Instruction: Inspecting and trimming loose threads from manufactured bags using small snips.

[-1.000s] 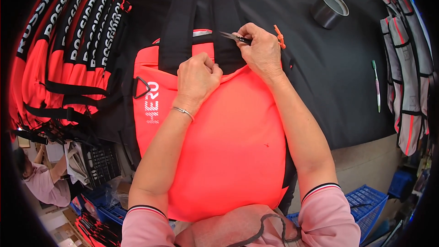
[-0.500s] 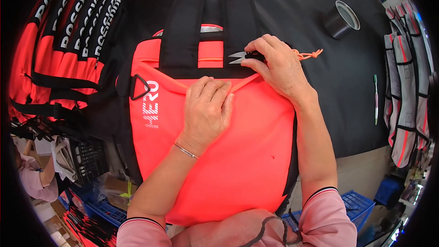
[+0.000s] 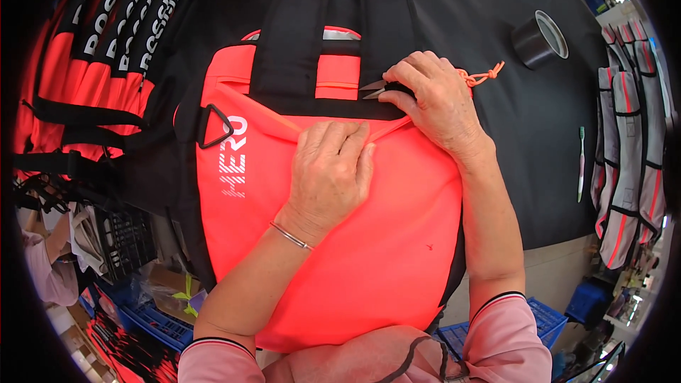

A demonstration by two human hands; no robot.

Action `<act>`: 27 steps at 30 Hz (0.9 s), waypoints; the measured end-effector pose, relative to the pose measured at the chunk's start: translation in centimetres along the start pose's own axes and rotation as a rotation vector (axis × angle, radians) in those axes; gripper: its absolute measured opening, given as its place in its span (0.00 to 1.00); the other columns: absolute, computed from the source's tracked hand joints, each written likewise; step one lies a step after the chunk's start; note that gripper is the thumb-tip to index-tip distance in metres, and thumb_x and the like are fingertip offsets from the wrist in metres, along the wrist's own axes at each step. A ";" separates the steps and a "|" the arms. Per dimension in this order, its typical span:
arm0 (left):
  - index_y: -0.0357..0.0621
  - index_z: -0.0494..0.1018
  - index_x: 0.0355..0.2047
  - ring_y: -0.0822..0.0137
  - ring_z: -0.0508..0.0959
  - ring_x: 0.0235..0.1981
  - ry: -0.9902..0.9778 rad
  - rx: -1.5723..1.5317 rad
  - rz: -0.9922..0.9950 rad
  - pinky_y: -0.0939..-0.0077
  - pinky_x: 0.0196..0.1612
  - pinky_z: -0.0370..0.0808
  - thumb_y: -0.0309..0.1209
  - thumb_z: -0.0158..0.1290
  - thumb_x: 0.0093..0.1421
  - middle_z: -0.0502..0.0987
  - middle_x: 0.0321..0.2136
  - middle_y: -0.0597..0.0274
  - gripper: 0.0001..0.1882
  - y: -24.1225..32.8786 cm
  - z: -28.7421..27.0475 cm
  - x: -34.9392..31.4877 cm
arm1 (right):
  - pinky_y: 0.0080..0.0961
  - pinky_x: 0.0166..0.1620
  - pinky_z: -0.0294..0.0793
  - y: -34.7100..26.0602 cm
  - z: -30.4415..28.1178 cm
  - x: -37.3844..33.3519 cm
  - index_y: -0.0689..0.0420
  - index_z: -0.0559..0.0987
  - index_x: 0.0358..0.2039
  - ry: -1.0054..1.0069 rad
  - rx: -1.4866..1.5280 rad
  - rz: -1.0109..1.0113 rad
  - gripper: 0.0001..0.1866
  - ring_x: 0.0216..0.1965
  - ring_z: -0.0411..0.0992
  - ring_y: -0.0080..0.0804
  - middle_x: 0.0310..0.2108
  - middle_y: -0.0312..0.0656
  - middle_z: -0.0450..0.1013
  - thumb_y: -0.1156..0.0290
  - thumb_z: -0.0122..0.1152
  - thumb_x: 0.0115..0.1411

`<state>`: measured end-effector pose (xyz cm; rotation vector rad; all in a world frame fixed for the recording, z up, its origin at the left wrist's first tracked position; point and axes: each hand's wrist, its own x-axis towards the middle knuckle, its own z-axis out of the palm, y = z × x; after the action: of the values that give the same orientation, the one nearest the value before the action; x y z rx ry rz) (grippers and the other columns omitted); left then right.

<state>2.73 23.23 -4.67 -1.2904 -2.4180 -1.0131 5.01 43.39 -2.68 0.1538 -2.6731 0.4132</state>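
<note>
A bright coral-red and black backpack (image 3: 355,276) lies before me, its padded black straps (image 3: 291,28) stretching away at the top. My left hand (image 3: 330,170) is closed on the coral fabric edge below the strap ends, pulling a fold of it up. Thread snips (image 3: 374,91) are in my right hand (image 3: 440,103), their blades pointing left over the black band, slightly apart. Beside that hand hangs a knotted orange cord (image 3: 486,74). A black triangular ring (image 3: 216,128) sits at the bag's upper left. Fingertips of my left hand are partly hidden in the fold.
On the black-covered table (image 3: 532,135) stand a dark metal cup (image 3: 539,39) and, nearer, a toothbrush (image 3: 581,163). Red-black bags (image 3: 92,92) are piled left, grey ones (image 3: 624,135) hang right. Blue crates (image 3: 546,319) sit below; another person's sleeve (image 3: 50,269) shows lower left.
My left hand has shifted slightly right along the fabric edge. The snips' blades look closer together, and the right hand has moved a little right. The view has shifted slightly.
</note>
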 end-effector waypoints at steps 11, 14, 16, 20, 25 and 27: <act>0.36 0.78 0.41 0.59 0.75 0.35 0.006 0.020 0.015 0.67 0.41 0.71 0.24 0.59 0.54 0.77 0.34 0.57 0.13 -0.1 0.1 -0.2 | 0.31 0.40 0.70 1.2 -0.4 1.1 0.56 0.75 0.32 -0.112 0.113 -0.062 0.11 0.36 0.71 0.35 0.31 0.36 0.72 0.69 0.69 0.52; 0.36 0.78 0.41 0.60 0.75 0.34 0.035 0.008 0.026 0.67 0.40 0.71 0.24 0.59 0.54 0.77 0.33 0.57 0.13 -0.2 0.2 -0.2 | 0.33 0.40 0.72 1.3 -0.6 1.2 0.56 0.75 0.33 -0.134 0.144 -0.047 0.12 0.37 0.71 0.37 0.30 0.37 0.72 0.68 0.68 0.53; 0.36 0.78 0.40 0.60 0.75 0.34 0.039 0.005 0.027 0.67 0.40 0.71 0.24 0.59 0.54 0.77 0.33 0.57 0.13 -0.2 0.2 -0.2 | 0.34 0.40 0.72 1.2 -0.7 1.2 0.56 0.75 0.33 -0.142 0.147 -0.036 0.12 0.36 0.71 0.37 0.30 0.37 0.72 0.67 0.68 0.53; 0.35 0.78 0.40 0.60 0.75 0.34 0.045 -0.008 0.031 0.67 0.40 0.70 0.24 0.59 0.54 0.77 0.32 0.58 0.12 -0.2 0.3 -0.2 | 0.34 0.39 0.72 1.2 -0.9 1.1 0.57 0.75 0.33 -0.162 0.179 -0.005 0.12 0.37 0.72 0.38 0.30 0.37 0.72 0.67 0.68 0.53; 0.35 0.78 0.40 0.60 0.75 0.34 0.038 -0.009 0.025 0.67 0.40 0.70 0.24 0.59 0.54 0.77 0.32 0.57 0.12 -0.2 0.3 -0.2 | 0.35 0.38 0.72 1.1 -0.8 1.3 0.57 0.75 0.33 -0.167 0.181 0.002 0.11 0.37 0.72 0.38 0.30 0.38 0.73 0.67 0.68 0.53; 0.35 0.78 0.40 0.60 0.75 0.34 0.030 -0.001 0.023 0.67 0.40 0.70 0.24 0.59 0.54 0.77 0.32 0.57 0.13 -0.2 0.3 -0.2 | 0.35 0.38 0.72 1.2 -0.7 1.4 0.57 0.75 0.33 -0.168 0.164 -0.015 0.11 0.36 0.72 0.38 0.29 0.38 0.73 0.67 0.68 0.54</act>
<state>2.73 23.22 -5.04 -1.2906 -2.3753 -1.0210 3.81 44.66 -1.76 0.2687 -2.7981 0.6416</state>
